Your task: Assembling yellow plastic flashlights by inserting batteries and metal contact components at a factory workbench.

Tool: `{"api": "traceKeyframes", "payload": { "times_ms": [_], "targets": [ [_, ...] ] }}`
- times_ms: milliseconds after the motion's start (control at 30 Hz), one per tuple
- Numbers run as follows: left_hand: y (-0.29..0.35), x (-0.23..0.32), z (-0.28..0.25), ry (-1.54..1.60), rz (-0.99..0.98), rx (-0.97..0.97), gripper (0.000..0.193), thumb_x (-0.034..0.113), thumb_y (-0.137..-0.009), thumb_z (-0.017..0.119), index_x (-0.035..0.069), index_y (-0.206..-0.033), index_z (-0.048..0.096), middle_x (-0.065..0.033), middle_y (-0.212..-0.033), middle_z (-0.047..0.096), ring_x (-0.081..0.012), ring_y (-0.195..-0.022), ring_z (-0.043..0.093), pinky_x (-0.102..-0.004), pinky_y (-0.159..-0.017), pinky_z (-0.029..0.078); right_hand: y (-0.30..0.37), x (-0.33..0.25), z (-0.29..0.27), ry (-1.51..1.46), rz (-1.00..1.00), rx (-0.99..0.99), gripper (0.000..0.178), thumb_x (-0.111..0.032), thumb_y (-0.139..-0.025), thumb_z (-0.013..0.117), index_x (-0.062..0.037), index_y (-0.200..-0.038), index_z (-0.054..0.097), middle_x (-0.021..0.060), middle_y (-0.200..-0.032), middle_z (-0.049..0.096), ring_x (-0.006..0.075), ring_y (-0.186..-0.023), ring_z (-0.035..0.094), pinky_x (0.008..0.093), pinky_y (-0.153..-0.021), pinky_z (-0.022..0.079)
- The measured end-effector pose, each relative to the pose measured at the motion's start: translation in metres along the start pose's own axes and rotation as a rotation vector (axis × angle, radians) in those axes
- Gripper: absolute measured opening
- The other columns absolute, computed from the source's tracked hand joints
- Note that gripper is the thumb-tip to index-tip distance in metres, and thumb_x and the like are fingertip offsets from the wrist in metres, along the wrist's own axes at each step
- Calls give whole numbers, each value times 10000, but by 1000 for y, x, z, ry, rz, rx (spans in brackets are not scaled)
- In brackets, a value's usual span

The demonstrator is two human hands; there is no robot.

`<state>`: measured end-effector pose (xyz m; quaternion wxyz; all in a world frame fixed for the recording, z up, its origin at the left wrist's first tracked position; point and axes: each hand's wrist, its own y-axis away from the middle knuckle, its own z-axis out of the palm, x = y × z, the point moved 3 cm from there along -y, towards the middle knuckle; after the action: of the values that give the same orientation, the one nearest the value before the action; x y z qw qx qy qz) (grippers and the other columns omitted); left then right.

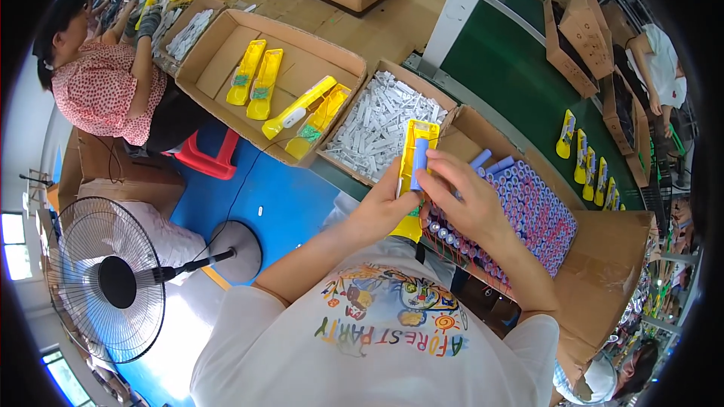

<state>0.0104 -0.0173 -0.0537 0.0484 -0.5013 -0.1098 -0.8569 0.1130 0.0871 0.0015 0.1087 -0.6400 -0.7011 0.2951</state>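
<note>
My left hand is wrapped round a yellow plastic housing, long and open on its upper side. A blue cylindrical battery cell lies lengthwise in the housing. Fingers of my right hand are closed at the cell, pinching or pressing it against the housing; the exact contact is partly hidden. Just right of my hands, a cardboard box holds many blue-purple battery cells standing on end, with a few lying loose. Beyond the housing, small white plastic strips fill another box.
At left, a shallow cardboard tray holds several yellow housings. A green conveyor belt carries more housings at right. A metal post rises ahead. A co-worker sits at left, near a standing fan and a red stool.
</note>
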Motion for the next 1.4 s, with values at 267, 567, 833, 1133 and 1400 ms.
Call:
{"api": "traceKeyframes", "payload": {
  "times_ms": [267,567,833,1133,1400],
  "targets": [
    [3,11,-21,-60,-21,30,455,36,-910,434,24,-1344,295,-102,-978,563,-157,-768,621,-298,-692,532,-14,-7,17,46,-38,-9,339,-11,-749,670,-9,-1086,637,147,-1160,597,320,-1045,629,367,-830,561],
    [37,37,-72,122,-57,259,433,37,-871,434,24,-1290,327,-97,-913,534,-172,-711,581,-323,-650,519,-72,44,78,-338,67,-90,316,24,-752,611,-51,-1054,662,77,-1159,616,262,-1000,641,318,-801,551],
    [49,32,-69,261,7,307,346,26,-838,423,23,-1180,366,-95,-940,515,-164,-713,523,-349,-679,501,-76,65,129,-105,-276,-414,172,-23,-773,633,-66,-938,662,52,-978,625,237,-908,637,338,-707,540],
    [49,19,-62,167,-15,240,411,40,-842,436,41,-1243,349,-92,-964,529,-168,-719,549,-337,-665,514,-66,76,93,-705,425,-283,143,-84,-830,677,-56,-970,687,60,-882,709,150,-709,662,271,-653,527],
    [39,11,-48,-13,-43,104,404,5,-884,423,24,-1270,308,-87,-970,529,-164,-725,578,-336,-686,522,-67,72,65,-1134,717,-242,210,-85,-848,685,-41,-1051,653,10,-994,630,66,-845,571,218,-726,473]
  ]
}}
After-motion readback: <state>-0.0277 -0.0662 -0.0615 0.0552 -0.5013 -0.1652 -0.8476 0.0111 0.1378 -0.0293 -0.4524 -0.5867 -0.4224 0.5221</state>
